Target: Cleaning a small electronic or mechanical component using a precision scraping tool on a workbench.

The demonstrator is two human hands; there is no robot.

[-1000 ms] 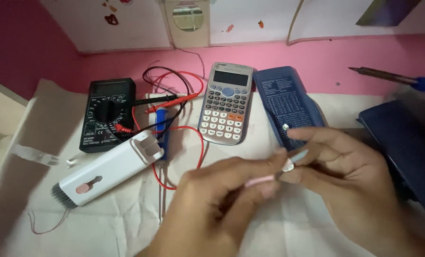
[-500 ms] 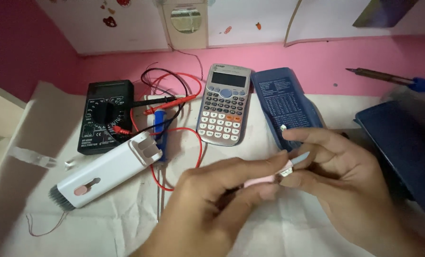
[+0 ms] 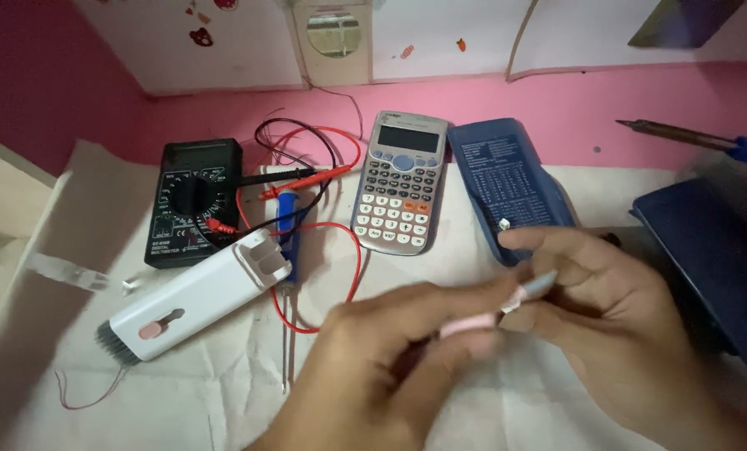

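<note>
My left hand (image 3: 382, 359) grips the pink body of a thin pen-like tool (image 3: 474, 321) low in the middle of the view. My right hand (image 3: 607, 309) pinches the tool's grey tip end (image 3: 536, 286) between thumb and fingers. Both hands hover just above the white paper sheet (image 3: 206, 392) that covers the table. A grey scientific calculator (image 3: 400, 184) lies beyond the hands, with its dark blue slide cover (image 3: 507, 179) beside it on the right.
A black multimeter (image 3: 191, 200) with red and black leads (image 3: 307, 179) lies at the left. A white cleaning kit with a brush end (image 3: 194, 296) and a blue screwdriver (image 3: 287, 230) are nearby. A soldering iron (image 3: 683, 135) and a dark blue case (image 3: 716, 250) sit right.
Both hands have kept their hold on the pink tool and shifted slightly; the right fingers have worked along the grey tip. The view has tilted a little.
</note>
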